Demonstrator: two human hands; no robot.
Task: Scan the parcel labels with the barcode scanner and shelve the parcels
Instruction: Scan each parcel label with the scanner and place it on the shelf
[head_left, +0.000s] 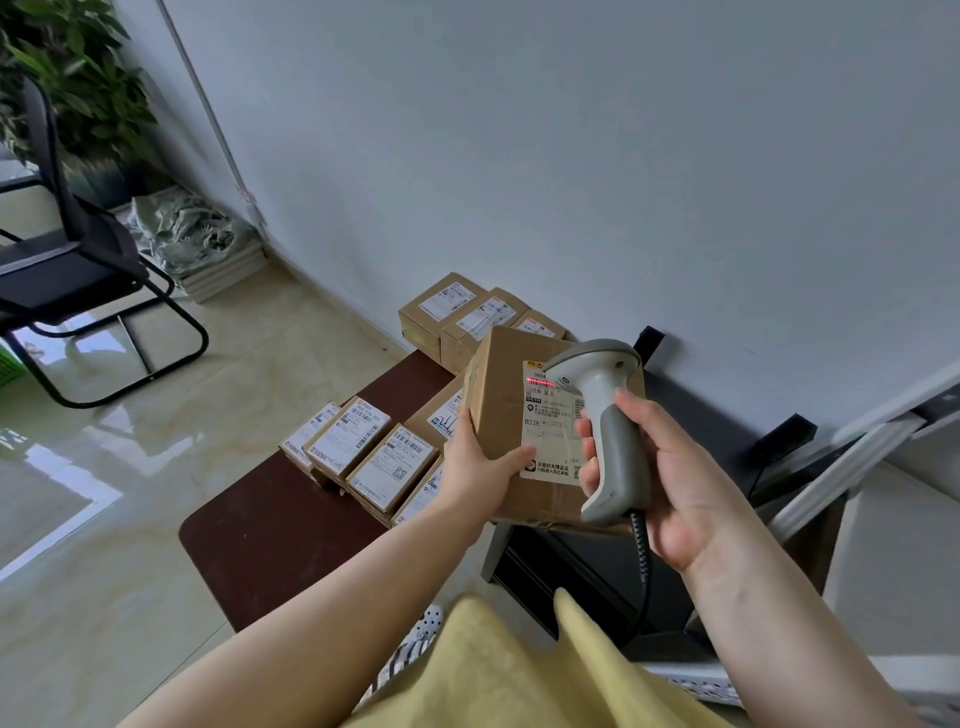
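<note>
My left hand (480, 467) grips a brown cardboard parcel (501, 405) by its lower left side and holds it up in the air. Its white shipping label (550, 431) faces me. My right hand (670, 478) is closed on the handle of a grey barcode scanner (605, 415) with a coiled black cable hanging below. The scanner head points at the label's top, where a red scan line (537, 382) glows. Several more labelled parcels (369, 452) lie on the dark brown table (270, 535) below.
Three more boxes (457, 317) stand by the white wall behind the table. A black chair (67, 260) and a potted plant (67, 78) are at the far left. Grey metal shelf parts (852, 462) lean at the right. Glossy tiled floor lies to the left.
</note>
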